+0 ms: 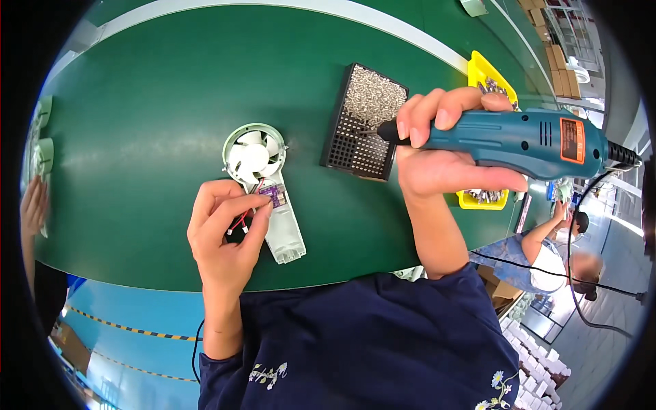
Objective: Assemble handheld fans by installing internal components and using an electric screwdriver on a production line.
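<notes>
A pale green handheld fan body (285, 232) lies on the green table, its round head with white blades (253, 156) pointing away from me. My left hand (229, 225) pinches at a small purple circuit board (275, 196) set in the handle just below the fan head. Red and black wires with white plugs (239, 225) trail out beside those fingers. My right hand (444, 140) is wrapped round a teal electric screwdriver (519, 140). Its tip reaches over a black screw tray (331, 154), where silver screws (372, 92) are heaped at the far end and stand in rows of holes nearer me.
Yellow bins of small metal parts (482, 68) stand to the right of the tray, partly behind my right hand. The screwdriver's black cable (577, 225) hangs off to the right. Another person's hand (33, 205) is at the left edge; a co-worker (540, 260) sits at right.
</notes>
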### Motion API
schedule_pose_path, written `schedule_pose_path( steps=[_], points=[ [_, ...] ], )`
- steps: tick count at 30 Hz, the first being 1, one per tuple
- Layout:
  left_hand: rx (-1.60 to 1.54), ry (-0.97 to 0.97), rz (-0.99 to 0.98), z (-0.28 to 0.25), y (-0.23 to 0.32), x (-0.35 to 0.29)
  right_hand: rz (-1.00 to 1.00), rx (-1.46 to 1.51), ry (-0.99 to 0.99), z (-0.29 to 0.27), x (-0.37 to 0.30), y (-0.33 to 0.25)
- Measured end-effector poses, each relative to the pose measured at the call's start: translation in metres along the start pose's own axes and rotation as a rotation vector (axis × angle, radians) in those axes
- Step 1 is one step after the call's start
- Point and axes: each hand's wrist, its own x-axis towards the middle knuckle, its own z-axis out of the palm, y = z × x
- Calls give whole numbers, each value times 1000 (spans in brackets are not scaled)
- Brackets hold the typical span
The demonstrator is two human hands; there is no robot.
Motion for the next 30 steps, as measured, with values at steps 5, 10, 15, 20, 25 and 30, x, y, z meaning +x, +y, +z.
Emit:
schedule_pose_path(
  steps=[5, 10, 15, 20, 25, 30],
  points=[
    [-9, 1, 3, -2, 0, 0, -65, -53, -159, 6, -3, -1],
    [-20, -24, -21, -3, 1, -1, -72, 68, -25, 16, -5, -9],
    [-12, -18, -1, -4, 3, 1, 3, 166, -180, 38, 1, -51],
    [-45, -13, -2, -4, -1, 0, -25, 228, -253, 82, -29, -50],
    [-49, -33, 17, -4, 0, 2, -10, 205, -353, 91, -36, -42],
    [-47, -14, 1, -4, 0, 0, 35, 201, -323, 94, -44, -36]
  ],
)
